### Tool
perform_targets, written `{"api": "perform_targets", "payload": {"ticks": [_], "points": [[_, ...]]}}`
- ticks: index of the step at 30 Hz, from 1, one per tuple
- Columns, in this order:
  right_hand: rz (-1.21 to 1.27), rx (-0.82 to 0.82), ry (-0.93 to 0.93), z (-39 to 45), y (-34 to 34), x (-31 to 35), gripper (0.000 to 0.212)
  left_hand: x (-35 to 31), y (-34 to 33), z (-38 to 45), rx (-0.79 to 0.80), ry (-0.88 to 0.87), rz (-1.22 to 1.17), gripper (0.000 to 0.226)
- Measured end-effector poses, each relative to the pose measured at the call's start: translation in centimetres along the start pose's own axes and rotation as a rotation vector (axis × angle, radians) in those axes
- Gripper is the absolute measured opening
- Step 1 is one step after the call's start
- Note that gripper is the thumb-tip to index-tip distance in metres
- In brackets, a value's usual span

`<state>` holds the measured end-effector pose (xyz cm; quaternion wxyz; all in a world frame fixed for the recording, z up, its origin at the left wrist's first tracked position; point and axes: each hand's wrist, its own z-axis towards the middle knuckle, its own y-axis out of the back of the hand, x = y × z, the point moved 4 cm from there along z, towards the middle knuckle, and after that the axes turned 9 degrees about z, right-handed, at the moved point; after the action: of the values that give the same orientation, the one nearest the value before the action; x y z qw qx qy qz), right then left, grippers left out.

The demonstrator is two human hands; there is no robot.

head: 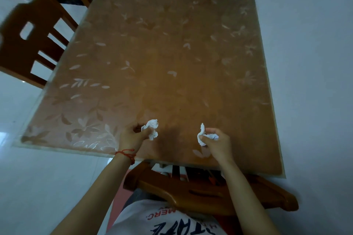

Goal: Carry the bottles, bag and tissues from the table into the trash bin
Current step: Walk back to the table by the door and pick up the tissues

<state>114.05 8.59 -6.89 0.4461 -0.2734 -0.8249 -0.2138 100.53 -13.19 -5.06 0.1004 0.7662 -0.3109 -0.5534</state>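
Over the brown table [172, 53], two crumpled tissues: left hand [133, 136] clutches one [151, 129], right hand [217, 144] the other [207, 136].

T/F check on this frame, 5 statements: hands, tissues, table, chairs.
1. Each hand grips a crumpled white tissue. True: the left hand holds one tissue, the right hand holds another tissue.
2. A plastic bottle stands at the middle of the table. False: no bottle shows on the table.
3. The left wrist wears a red string bracelet. True.
4. The right hand lies flat and open on the table. False: its fingers are curled round a tissue.
5. A wooden chair stands at the table's left side. True.
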Motion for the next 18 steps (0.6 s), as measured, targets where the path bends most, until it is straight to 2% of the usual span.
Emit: {"api": "perform_targets", "payload": {"ticks": [11,18], "points": [[0.018,0.274,0.105,-1.9,-5.4,4.4,0.023,2.1,5.7,-5.2,-0.298,0.065,-0.121,0.010],[-0.097,0.429,0.174,-5.0,-11.8,5.6,0.026,5.8,10.6,-9.0,-0.480,0.128,-0.328,0.016]]}}
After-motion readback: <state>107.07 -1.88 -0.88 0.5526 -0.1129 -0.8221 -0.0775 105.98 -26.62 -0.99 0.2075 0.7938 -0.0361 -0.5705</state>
